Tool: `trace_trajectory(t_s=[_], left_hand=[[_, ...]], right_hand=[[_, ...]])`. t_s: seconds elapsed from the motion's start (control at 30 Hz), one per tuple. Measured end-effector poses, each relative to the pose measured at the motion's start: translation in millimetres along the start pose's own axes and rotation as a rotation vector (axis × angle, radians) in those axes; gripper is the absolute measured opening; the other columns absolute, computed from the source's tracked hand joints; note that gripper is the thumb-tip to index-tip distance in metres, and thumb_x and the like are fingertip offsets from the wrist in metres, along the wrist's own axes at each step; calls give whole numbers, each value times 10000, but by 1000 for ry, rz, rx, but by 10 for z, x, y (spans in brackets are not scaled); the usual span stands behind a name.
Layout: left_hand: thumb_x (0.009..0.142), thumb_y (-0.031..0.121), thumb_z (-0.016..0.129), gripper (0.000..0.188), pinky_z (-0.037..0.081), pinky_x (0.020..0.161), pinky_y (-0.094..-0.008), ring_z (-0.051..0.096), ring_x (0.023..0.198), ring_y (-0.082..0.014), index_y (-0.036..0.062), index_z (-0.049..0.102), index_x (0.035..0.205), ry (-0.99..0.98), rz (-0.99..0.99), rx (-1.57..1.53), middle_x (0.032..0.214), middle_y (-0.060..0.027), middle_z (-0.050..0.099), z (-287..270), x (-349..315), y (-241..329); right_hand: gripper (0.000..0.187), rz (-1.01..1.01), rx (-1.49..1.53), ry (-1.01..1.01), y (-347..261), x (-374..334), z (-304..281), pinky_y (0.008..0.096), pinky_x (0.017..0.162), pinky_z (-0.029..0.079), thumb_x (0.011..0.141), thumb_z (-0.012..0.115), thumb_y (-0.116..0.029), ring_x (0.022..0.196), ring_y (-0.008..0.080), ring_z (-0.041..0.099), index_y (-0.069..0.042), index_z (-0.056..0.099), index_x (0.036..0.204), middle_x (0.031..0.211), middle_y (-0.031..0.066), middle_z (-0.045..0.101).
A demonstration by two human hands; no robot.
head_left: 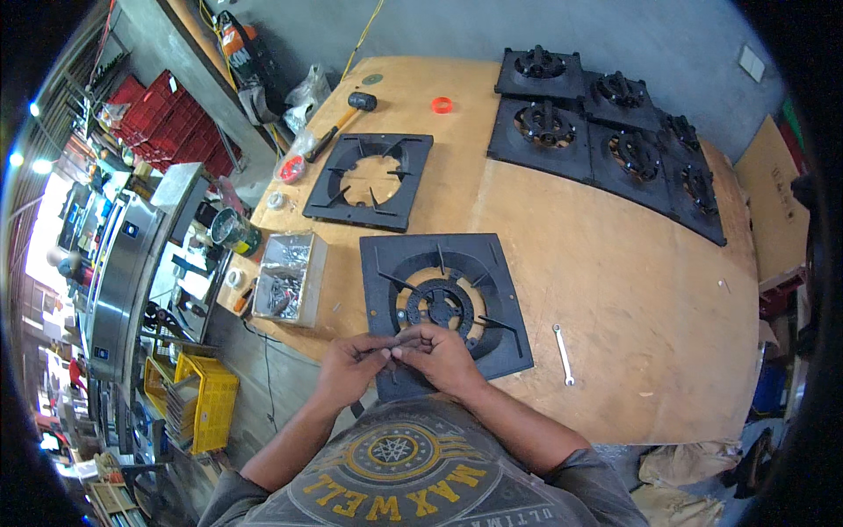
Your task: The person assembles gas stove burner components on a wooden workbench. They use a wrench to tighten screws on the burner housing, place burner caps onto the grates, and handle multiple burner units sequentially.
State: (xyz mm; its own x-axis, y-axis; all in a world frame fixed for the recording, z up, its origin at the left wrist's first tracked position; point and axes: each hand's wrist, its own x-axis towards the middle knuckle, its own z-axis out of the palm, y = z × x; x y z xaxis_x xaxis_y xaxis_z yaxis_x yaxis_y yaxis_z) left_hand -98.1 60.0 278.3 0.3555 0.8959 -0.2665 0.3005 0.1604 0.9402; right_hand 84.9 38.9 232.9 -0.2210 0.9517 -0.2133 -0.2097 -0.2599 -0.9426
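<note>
A square black stove grate [507,299] lies on the wooden table in front of me, with a round ringed burner [439,305] in its middle. Over its near left edge my left hand [356,358] and my right hand [436,356] meet, thumbs and fingertips pinched together. Whatever sits between the fingertips is too small to make out. To the right of the grate lies a combination wrench [563,355]. A clear box of loose screws and bolts [287,285] stands left of the grate.
Beyond is another black grate [413,180] with an open centre. A mallet [347,123] and a red tape ring [442,105] lie at the back. Several black grates with burners [544,158] fill the far right. A dark bucket [235,230] and a yellow crate [213,404] are at left.
</note>
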Motion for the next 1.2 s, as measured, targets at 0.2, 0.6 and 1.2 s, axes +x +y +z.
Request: trace_trajectory(t_s=[0.2, 0.6, 1.2], left_hand=[[936, 37, 592, 240, 528, 710, -265, 648, 775, -128, -24, 666, 1156, -37, -56, 17, 929, -88, 702, -63, 131, -160], [950, 81, 609, 648, 515, 690, -285, 634, 759, -116, 53, 275, 1506, -293, 70, -30, 795, -63, 676, 165, 204, 218], [797, 175, 787, 573, 518, 847, -332, 642, 995, -186, -44, 550, 1271, 80, -267, -142, 1076, -117, 677, -198, 882, -449]], right_hand=[[211, -131, -435, 249, -1, -92, -228, 293, 711, 528, 868, 712, -169, 783, 140, 674, -38, 720, 1034, 871, 94, 726], [340, -389, -629, -113, -450, -181, -392, 323, 752, 509, 767, 779, -96, 835, 217, 647, -37, 693, 1090, 949, 102, 668], [242, -154, -1127, 414, 43, 606, -1266, 409, 832, 509, 828, 637, -155, 948, 330, 658, -76, 729, 1037, 967, 151, 711]])
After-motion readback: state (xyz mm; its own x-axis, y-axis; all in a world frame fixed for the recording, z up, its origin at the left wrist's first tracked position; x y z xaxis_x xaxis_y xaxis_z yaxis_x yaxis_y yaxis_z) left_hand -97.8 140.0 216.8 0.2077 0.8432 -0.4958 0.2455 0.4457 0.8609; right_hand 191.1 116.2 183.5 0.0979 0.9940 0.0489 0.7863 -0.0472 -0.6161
